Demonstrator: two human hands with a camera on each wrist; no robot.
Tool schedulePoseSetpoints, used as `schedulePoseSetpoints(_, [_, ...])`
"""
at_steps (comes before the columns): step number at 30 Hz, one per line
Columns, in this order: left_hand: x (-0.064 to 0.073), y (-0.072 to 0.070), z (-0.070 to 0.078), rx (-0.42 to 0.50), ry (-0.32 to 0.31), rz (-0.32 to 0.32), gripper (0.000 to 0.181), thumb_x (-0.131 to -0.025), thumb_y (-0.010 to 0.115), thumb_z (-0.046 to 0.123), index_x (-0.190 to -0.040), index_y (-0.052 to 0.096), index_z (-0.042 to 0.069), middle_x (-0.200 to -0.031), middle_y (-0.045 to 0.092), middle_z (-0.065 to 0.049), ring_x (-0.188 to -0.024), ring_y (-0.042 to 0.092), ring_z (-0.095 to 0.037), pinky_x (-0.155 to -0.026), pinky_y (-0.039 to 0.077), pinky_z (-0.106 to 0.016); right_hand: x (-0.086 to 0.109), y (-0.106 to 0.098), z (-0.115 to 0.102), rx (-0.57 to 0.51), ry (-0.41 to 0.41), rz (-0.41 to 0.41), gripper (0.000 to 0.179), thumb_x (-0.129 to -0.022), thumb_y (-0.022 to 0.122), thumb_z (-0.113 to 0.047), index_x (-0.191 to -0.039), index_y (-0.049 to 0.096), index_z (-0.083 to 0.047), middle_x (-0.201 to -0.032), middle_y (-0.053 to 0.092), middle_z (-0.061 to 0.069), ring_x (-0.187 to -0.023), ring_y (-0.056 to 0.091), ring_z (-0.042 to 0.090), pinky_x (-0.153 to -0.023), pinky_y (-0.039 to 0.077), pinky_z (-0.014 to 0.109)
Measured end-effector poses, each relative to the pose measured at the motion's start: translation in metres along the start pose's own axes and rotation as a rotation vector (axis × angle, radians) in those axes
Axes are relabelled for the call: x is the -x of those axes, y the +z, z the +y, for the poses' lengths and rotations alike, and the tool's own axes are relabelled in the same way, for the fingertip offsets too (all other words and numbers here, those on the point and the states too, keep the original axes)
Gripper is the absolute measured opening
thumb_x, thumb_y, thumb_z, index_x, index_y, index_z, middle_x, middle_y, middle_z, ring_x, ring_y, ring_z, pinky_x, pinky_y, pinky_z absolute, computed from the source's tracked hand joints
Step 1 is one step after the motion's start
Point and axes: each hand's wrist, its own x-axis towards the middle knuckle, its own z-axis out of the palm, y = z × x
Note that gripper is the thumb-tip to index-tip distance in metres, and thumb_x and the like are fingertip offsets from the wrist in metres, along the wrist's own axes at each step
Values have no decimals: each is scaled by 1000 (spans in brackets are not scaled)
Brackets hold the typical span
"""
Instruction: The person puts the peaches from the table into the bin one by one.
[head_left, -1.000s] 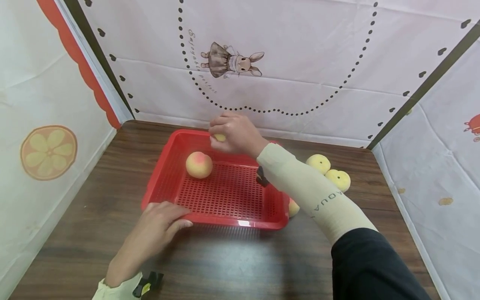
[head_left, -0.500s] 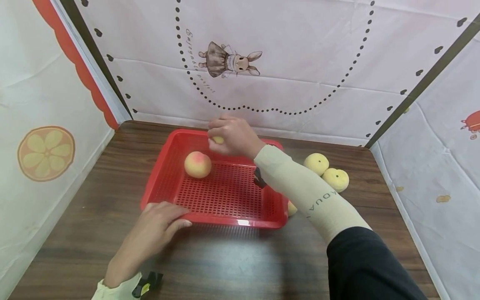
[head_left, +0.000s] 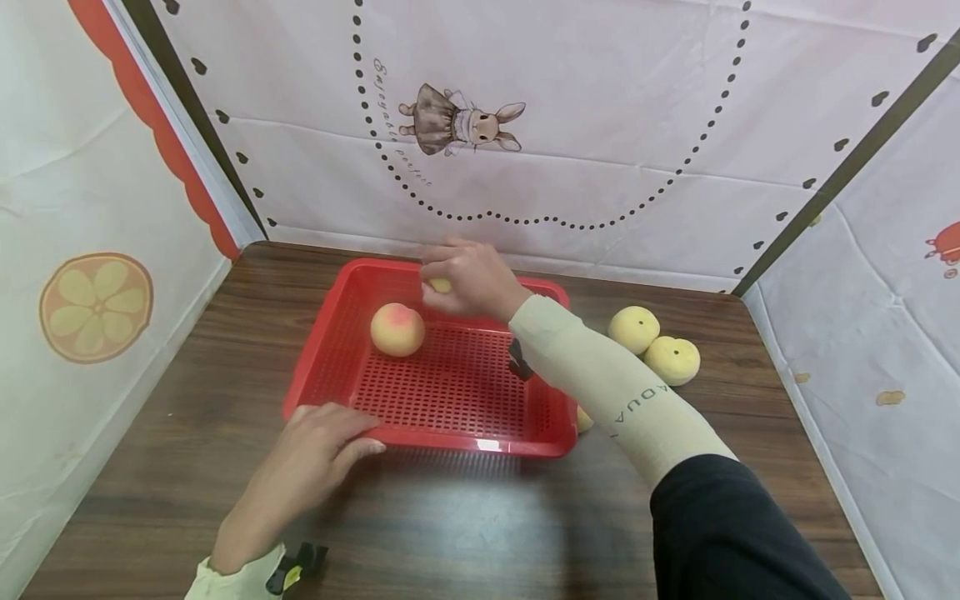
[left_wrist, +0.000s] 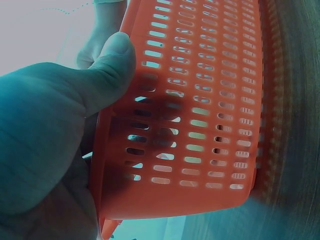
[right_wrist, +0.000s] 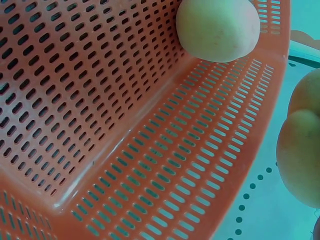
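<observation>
A red perforated plastic basket (head_left: 442, 443) sits on the table, and one peach (head_left: 397, 330) with a pink blush lies in its left part. My left hand (head_left: 318, 454) grips the near-left rim, and the left wrist view shows its thumb (left_wrist: 112, 67) against the outer wall. Over the basket's far edge my right hand (head_left: 472, 279) holds another peach (head_left: 440, 285), mostly covered by the fingers in the head view. In the right wrist view this held peach (right_wrist: 302, 145) appears at the right edge, apart from the peach (right_wrist: 217, 27) inside.
Two pale yellow peaches (head_left: 633, 329) (head_left: 672, 361) lie on the wooden table (head_left: 480, 533) right of the basket. Another peach (head_left: 583, 419) shows partly beside the basket's right end. Printed cloth walls (head_left: 600, 100) stand close behind and on both sides.
My right hand, still holding its peach, has lowered very slightly over the basket's far edge. The left hand and the basket have stayed in place.
</observation>
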Motion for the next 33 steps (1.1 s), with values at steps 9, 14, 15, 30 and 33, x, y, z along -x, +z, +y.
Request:
schedulePoseSetpoints(9, [0,0,0,-10,6,4,23,-84,84,31,-105,80,22,-98,79,6,-92,70,-16,-80,39,-39,2,5,1,-9,1,-21,18,-92,65,-25,-95,81,-16,-118,78,1,-117,69,23,-87,59,39])
schedulePoseSetpoints(14, [0,0,0,-5,-2,0,23,-84,84,30,-105,80,22,-98,79,6,-93,70,-16,-80,39,-38,2,5,1,-6,5,-43,18,-92,65,-25,-94,80,-16,-113,78,0,-117,69,22,-89,58,38])
schedulePoseSetpoints(15, [0,0,0,-5,0,2,23,-84,84,30,-105,80,22,-98,79,6,-92,70,-16,-80,39,-38,2,5,1,-6,5,-48,18,-92,65,-25,-94,80,-16,-113,78,-1,-117,69,22,-90,58,37])
schedulePoseSetpoints(30, [0,0,0,-3,9,14,24,-83,85,30,-105,80,21,-98,79,6,-91,70,-15,-80,39,-37,6,8,0,-8,21,-78,17,-92,65,-25,-97,80,-17,-109,78,-3,-104,68,18,-85,56,33])
schedulePoseSetpoints(33, [0,0,0,-3,11,16,24,-83,85,30,-105,80,22,-97,79,7,-91,70,-15,-80,39,-37,7,11,1,-14,15,-87,18,-92,64,-25,-96,79,-17,-109,78,-3,-104,69,18,-86,55,32])
